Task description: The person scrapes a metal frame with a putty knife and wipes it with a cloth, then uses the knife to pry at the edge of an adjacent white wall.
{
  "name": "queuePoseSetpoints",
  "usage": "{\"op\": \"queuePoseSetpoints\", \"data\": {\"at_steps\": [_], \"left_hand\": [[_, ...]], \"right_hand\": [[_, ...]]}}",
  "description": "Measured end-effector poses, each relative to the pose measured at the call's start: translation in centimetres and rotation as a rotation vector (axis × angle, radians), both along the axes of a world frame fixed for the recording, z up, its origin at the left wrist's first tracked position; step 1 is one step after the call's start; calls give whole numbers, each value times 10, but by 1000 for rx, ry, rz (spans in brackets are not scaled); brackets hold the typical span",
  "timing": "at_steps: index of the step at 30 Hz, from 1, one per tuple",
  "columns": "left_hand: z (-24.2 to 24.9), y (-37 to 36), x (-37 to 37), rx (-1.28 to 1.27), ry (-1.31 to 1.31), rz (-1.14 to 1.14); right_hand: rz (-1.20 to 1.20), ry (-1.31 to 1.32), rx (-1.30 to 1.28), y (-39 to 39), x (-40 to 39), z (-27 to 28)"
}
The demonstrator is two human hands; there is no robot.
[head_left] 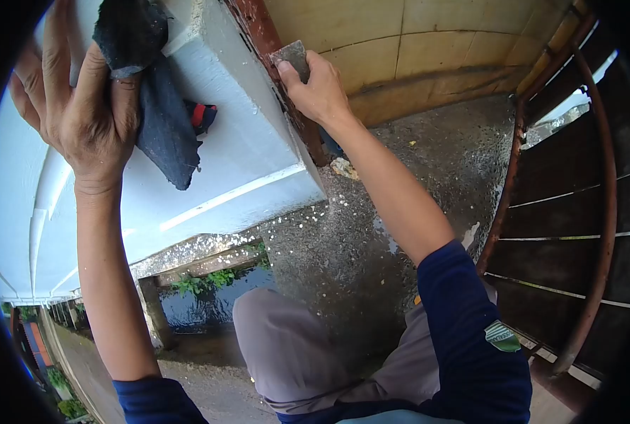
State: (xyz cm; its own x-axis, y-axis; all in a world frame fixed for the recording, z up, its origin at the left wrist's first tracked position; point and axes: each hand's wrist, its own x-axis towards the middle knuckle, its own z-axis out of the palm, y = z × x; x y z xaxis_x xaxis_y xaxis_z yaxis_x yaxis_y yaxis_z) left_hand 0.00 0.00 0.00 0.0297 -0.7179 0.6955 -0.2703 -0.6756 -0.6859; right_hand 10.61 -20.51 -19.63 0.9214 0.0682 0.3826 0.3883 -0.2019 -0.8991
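My right hand [318, 92] pinches a small grey rough piece of sandpaper [292, 58], apparently folded. It is at the edge of a reddish-brown post [255, 25] with worn paint. On the pale blue-white painted surface [237, 134], my left hand [89, 120] is spread with the fingers apart. A dark, ragged cloth [166, 127] lies beside it and covers the tip of the thumb; I see no firm grip on it. Next to the cloth sits a small red-and-black item [202, 116], partly hidden, whose kind I cannot make out.
White flakes are scattered over the wet concrete floor [378, 205]. A yellowish panelled wall [435, 42] stands beyond the post. On the right are a curved rusty rail [607, 191] and dark slats [562, 212]. Water [195, 307] with green plants [205, 281] shows below left.
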Motion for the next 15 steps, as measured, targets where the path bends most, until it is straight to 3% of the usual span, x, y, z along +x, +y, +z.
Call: {"op": "queuePoseSetpoints", "data": {"at_steps": [8,11,15], "left_hand": [[14,-3,5,56,-41,-52],[12,-3,4,46,-29,-41],[11,-4,5,39,-27,-58]], "right_hand": [[-47,-97,90,18,7,-13],[-37,-100,117,16,6,10],[-34,-70,49,14,0,2]]}}
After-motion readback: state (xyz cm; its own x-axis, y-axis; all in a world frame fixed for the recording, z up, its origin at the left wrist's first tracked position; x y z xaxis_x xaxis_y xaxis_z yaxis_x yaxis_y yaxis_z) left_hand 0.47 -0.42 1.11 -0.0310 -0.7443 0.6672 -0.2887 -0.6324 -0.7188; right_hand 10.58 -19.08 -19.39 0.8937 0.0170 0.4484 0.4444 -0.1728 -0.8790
